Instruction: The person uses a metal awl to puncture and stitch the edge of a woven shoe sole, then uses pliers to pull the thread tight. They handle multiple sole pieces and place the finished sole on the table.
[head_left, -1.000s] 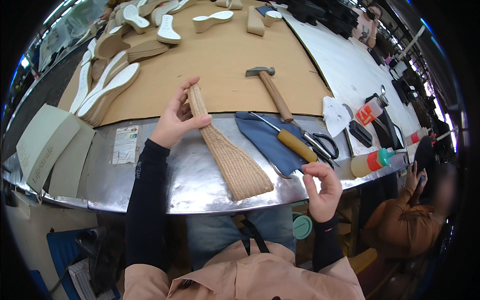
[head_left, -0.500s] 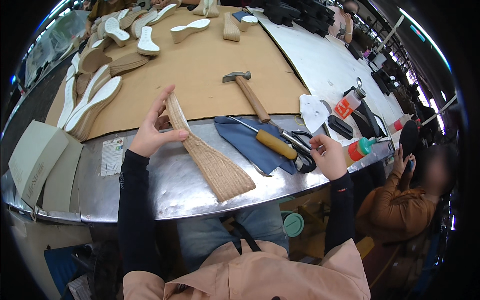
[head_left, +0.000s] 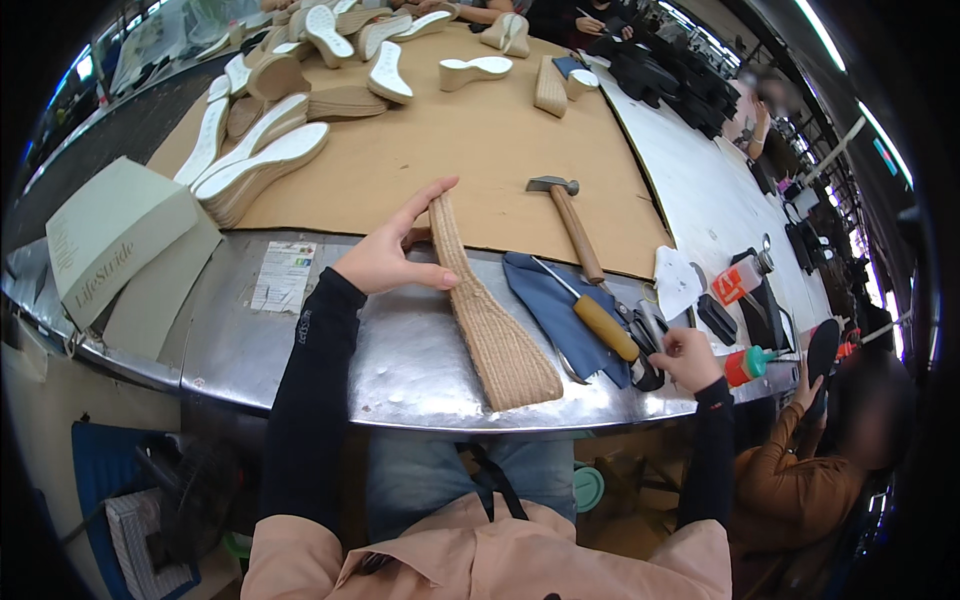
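In my left hand (head_left: 400, 250) is a rope-wrapped wedge sole (head_left: 490, 330), gripped at its narrow upper end between thumb and fingers. Its thick end slants down over the metal tabletop. My right hand (head_left: 692, 362) has its fingers curled in a pinch beside the dark handles of tools; whatever lies between the fingertips is too small to tell. Between the hands a blue cloth (head_left: 550, 305) lies under an awl-like tool with a yellow handle (head_left: 605, 328). Just beyond the cloth rests a hammer (head_left: 573, 230) with a wooden handle.
White-topped wedge soles (head_left: 265, 165) crowd the cardboard sheet (head_left: 430, 140) at the far left. A pale box (head_left: 125, 240) stands at left. Bottles, one with a green cap (head_left: 750, 365), stand at right. Near the right edge a person (head_left: 800, 470) holds a black sole.
The view has turned, so the table contents appear farther right. The left hand still holds the wedge sole, now more upright. My right hand remains pinched beside the tools.
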